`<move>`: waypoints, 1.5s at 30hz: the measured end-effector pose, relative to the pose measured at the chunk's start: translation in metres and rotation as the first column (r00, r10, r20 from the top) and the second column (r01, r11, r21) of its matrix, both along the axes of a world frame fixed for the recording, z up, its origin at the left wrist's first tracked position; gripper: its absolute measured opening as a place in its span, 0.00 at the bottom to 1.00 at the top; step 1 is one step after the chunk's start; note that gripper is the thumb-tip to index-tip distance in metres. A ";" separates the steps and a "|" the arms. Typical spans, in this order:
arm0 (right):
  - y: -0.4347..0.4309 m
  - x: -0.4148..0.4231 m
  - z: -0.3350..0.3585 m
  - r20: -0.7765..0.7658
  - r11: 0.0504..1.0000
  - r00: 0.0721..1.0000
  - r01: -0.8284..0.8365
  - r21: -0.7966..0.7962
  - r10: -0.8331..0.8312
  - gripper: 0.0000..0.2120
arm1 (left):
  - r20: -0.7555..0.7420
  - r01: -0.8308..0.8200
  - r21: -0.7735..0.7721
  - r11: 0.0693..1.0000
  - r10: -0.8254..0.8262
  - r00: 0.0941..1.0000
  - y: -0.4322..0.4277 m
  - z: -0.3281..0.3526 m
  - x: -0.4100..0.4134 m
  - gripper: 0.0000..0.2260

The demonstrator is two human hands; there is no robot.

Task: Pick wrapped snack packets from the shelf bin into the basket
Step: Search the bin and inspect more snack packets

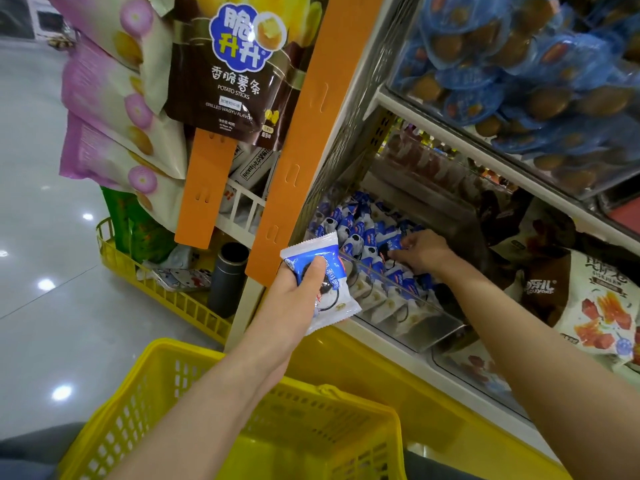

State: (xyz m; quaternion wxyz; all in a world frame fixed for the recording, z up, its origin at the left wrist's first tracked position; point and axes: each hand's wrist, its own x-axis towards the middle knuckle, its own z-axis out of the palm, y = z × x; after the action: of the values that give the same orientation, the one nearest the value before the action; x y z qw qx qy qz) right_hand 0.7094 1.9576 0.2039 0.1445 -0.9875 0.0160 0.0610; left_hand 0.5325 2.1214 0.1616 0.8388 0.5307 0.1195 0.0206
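**One packet held, the other hand down in the bin**

A shop aisle with a glossy grey floor (41, 209) is seen, and a stocked shelf unit is set on the right. Nearest the camera, a yellow basket (145, 403) of perforated plastic is placed below both forearms. Above its far rim, a blue-and-white held packet (311, 251) is gripped by the left hand (294, 303), with thumb and fingers wrapped round its lower half.

Just beyond, a clear shelf bin (426, 323) is filled with rows of matching bin packets (349, 230). The right hand (422, 254) is lowered into it, palm down, with its fingers bent onto a blue packet. Whether that packet is actually gripped cannot be told.

To the left, an orange strip (294, 150) is hung down the unit's corner. A second yellow basket (166, 296) with a dark flask (228, 278) in it is set on the floor. Higher up, a brown potato-sticks bag (228, 74) is hung, and blue egg packs (519, 64) are heaped on the upper shelf.
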 end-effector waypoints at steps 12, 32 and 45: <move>0.012 0.012 -0.002 -0.129 0.998 0.991 -0.034 -0.053 0.027 0.16 | -0.010 -0.040 0.045 0.998 0.040 0.999 -0.003 0.003 0.000 0.18; 0.023 -0.045 0.003 0.389 0.902 0.913 -0.265 0.341 0.121 0.12 | 0.025 -0.020 0.142 0.990 0.017 1.000 -0.008 -0.011 0.001 0.13; 0.015 -0.150 -0.063 0.106 0.568 0.970 -0.216 0.794 0.221 0.07 | 0.054 0.052 0.355 0.933 -0.075 0.996 -0.019 -0.035 -0.014 0.12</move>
State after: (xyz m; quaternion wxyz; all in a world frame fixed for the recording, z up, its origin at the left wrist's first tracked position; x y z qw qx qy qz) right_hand 0.5596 1.9723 0.1408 0.5628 -0.8115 -0.1345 0.0817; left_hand 0.5185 2.1027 0.1269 0.7336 0.6754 0.0687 0.0322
